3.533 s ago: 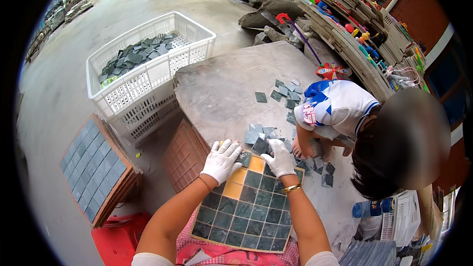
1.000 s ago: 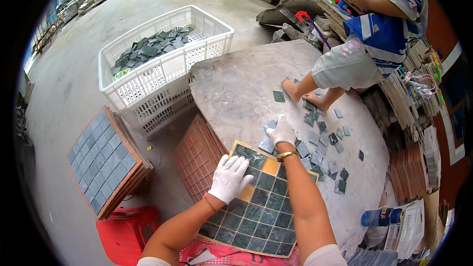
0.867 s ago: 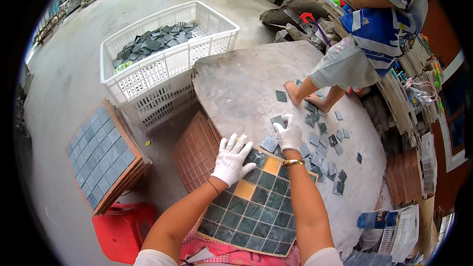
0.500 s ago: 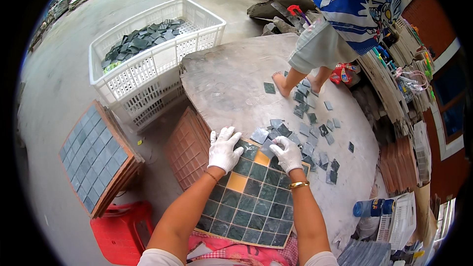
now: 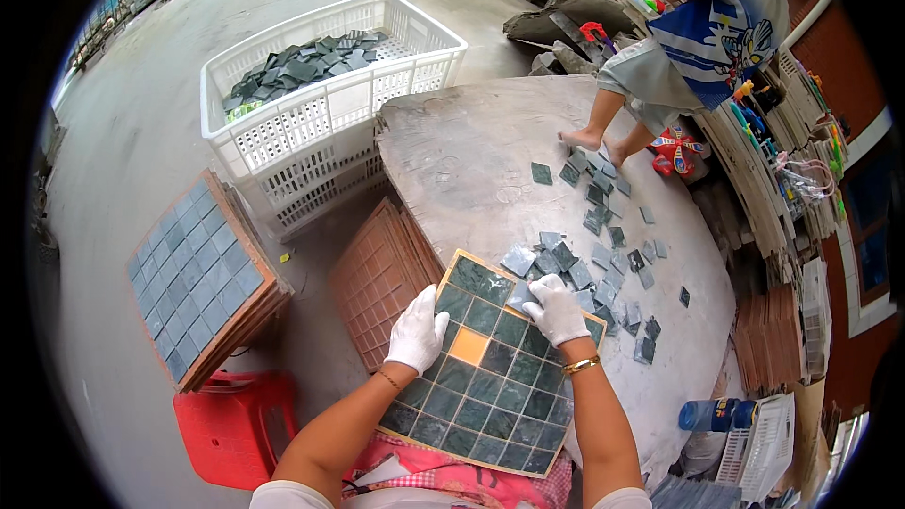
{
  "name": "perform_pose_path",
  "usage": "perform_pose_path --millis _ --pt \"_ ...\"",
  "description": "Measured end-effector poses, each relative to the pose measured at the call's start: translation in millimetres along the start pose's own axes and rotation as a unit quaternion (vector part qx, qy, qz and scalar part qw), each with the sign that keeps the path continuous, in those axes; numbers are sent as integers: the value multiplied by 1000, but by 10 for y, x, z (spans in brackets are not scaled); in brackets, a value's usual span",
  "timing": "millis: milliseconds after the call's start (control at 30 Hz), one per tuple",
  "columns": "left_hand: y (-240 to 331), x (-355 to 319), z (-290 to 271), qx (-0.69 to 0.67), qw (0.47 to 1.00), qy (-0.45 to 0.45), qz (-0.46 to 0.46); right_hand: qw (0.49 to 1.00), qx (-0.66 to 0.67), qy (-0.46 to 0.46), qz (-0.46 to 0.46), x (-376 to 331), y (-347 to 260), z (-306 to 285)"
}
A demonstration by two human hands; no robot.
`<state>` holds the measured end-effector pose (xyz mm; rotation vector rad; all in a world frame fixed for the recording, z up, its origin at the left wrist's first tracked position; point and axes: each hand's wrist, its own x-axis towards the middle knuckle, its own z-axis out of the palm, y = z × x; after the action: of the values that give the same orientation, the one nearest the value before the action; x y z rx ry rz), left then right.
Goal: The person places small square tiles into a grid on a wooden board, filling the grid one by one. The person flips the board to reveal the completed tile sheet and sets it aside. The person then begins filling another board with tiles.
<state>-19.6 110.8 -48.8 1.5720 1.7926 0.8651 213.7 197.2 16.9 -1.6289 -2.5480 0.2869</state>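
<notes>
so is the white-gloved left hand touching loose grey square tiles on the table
Apart: the head view shows a green-tiled board between left hand and loose tiles.

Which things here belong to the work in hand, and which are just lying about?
Seemingly in use:
- left hand and right hand, both gloved, at the panel
- tiled panel, one yellow square uncovered
- loose tiles
- table

Probably just lying about:
- blue bottle
- red winged toy
- red plastic stool
</notes>
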Motion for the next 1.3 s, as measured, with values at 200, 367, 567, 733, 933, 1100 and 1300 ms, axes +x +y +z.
perform_pose_path --millis 200,367,567,733,933,1100,1300 --pt "68 -19 -55 10 999 -22 -29 998 -62 -16 15 286 -432 -141" --pt "55 -4 -6 14 1000 1 -20 999 -9 36 34 451 -824 281" --pt "79 4 -63 13 999 -29 -42 971 218 34 96 446 -790 253" --pt "80 3 -62 3 998 -38 -51 852 470 9 231 201 -766 150" --pt "89 15 -96 -10 997 -47 -62 881 421 27 213 -23 -666 81" --pt "49 25 -48 3 998 -41 -49 955 250 157 31 251 -580 117" --pt "114 36 -93 -1 996 -59 -64 953 276 119 22 800 -572 326"
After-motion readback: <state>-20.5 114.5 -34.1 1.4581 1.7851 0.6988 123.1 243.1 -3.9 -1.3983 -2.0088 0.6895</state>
